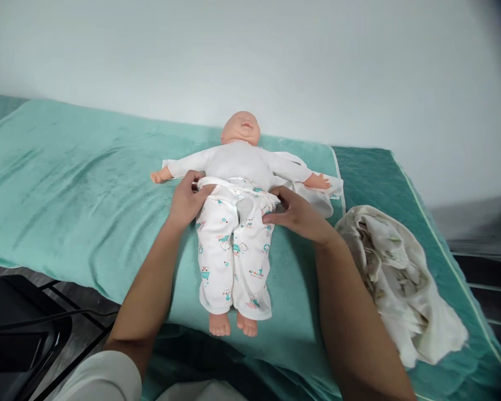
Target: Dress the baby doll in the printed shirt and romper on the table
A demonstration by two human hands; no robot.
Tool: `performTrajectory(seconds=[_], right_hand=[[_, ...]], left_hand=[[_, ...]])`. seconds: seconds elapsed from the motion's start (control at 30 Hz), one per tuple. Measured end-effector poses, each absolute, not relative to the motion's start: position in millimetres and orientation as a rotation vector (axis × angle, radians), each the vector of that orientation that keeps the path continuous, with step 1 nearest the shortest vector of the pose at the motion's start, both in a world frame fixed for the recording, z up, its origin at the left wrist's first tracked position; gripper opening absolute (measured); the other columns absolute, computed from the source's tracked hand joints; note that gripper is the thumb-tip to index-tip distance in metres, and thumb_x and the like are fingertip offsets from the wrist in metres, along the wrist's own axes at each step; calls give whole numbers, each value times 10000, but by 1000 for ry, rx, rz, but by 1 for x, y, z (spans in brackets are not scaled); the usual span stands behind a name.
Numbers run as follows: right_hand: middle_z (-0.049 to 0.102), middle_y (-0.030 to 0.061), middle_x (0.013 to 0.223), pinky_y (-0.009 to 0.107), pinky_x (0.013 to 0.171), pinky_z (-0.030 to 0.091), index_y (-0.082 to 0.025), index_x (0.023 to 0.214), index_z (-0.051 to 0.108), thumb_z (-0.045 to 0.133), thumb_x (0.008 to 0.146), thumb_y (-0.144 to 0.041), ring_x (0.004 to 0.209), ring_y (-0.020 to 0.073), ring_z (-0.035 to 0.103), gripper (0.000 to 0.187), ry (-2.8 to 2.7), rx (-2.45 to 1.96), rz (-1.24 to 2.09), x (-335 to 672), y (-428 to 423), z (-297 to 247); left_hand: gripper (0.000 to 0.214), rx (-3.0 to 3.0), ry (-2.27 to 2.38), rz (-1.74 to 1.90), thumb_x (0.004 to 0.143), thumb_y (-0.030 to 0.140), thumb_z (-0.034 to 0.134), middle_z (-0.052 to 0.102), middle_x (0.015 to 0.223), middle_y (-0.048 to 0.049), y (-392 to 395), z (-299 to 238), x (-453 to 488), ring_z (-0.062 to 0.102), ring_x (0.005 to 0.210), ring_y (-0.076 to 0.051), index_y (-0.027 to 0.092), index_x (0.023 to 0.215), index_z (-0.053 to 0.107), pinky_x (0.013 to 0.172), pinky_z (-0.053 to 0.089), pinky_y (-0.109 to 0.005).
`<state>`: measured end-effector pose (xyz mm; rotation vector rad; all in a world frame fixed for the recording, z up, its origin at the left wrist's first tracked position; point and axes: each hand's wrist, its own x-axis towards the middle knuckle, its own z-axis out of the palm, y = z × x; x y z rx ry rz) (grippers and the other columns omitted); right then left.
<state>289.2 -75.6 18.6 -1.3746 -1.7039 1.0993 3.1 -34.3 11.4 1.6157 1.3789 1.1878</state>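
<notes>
Showing at the bottom left, a white sleeve (102, 379) goes round the person's left arm. A shiny black thing (20, 323) stands low beside the bed, with a thin cord (79, 313) across it. Near the right arm lies a crumpled, off-white cloth (396, 278) on a dark green quilted cover (367, 178). A lighter green blanket (87, 195) lies over that cover.

On the blanket, a baby doll (242, 161) lies on its back, bare feet toward the person. White baby pants (217, 245) with little colored pictures cover its legs and come up to its tummy. The left hand (190, 197) and right hand (298, 214) are apart, one on each side of the waist, and both pinch the pants.

Farther up is the doll's white body, with its arms spread wide. White clothing (323, 200) lies partly under its arm on the right. The doll's bald head is near the pale wall (250, 55).
</notes>
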Motion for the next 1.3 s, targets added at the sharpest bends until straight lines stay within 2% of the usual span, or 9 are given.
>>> performTrajectory(seconds=[0.17, 0.37, 0.47, 0.6, 0.8, 0.97, 1.17, 1.3], right_hand=[[565, -28, 821, 268, 620, 381, -217, 884, 588, 918, 584, -629, 736, 153, 482, 607, -1519, -1276, 1152, 280, -71, 8], [609, -12, 851, 283, 668, 412, -203, 937, 648, 901, 613, -616, 773, 163, 512, 582, -1409, -1283, 1052, 271, -56, 0], [595, -22, 788, 282, 657, 387, -197, 889, 654, 872, 638, -632, 733, 151, 486, 548, -1373, -1328, 951, 269, -48, -6], [595, -33, 748, 284, 663, 384, -198, 861, 665, 846, 664, -636, 718, 148, 490, 513, -1328, -1365, 886, 267, -40, -12], [532, -43, 714, 284, 638, 346, -202, 804, 630, 817, 695, -638, 686, 133, 435, 486, -1336, -1380, 857, 267, -42, -15], [525, -41, 708, 288, 640, 357, -208, 782, 607, 804, 699, -671, 702, 143, 447, 509, -1363, -1426, 797, 267, -44, -14], [562, -8, 829, 337, 777, 437, -212, 740, 581, 788, 743, -610, 791, 170, 515, 449, -1425, -1369, 643, 265, -42, -12], [555, 5, 857, 351, 805, 454, -216, 719, 576, 766, 762, -560, 800, 174, 512, 396, -1418, -1369, 591, 265, -41, -15]], left_hand=[[276, 1528, 1276, 1220, 835, 390, 706, 674, 1078, -19, -34, 12, 5, 610, 832, -132, 250, 1042, 590, 704, 509, -259], [505, 1617, 1200, 1276, 884, 448, 703, 624, 1356, -86, -22, 4, 11, 634, 1125, -197, 289, 1341, 557, 922, 538, -325], [560, 1687, 1226, 1293, 885, 483, 718, 571, 1405, -81, -11, 1, 15, 588, 1231, -227, 319, 1390, 539, 1004, 510, -356], [524, 1739, 1239, 1301, 887, 521, 717, 553, 1377, -71, -2, -1, 19, 540, 1294, -251, 325, 1348, 562, 1060, 480, -377], [391, 1674, 1274, 1303, 881, 443, 720, 598, 1234, -69, -5, -1, 20, 584, 1097, -205, 279, 1209, 583, 917, 514, -332], [271, 1717, 1287, 1346, 878, 377, 716, 596, 1204, -48, -9, 0, 19, 585, 1073, -185, 268, 1084, 579, 864, 508, -308], [214, 1826, 1297, 1384, 857, 324, 733, 581, 1229, -64, -10, 2, 19, 571, 1172, -208, 244, 944, 554, 833, 509, -312], [239, 1840, 1307, 1435, 829, 308, 754, 574, 1213, -71, -20, 3, 20, 578, 1155, -213, 222, 839, 531, 762, 495, -299]])
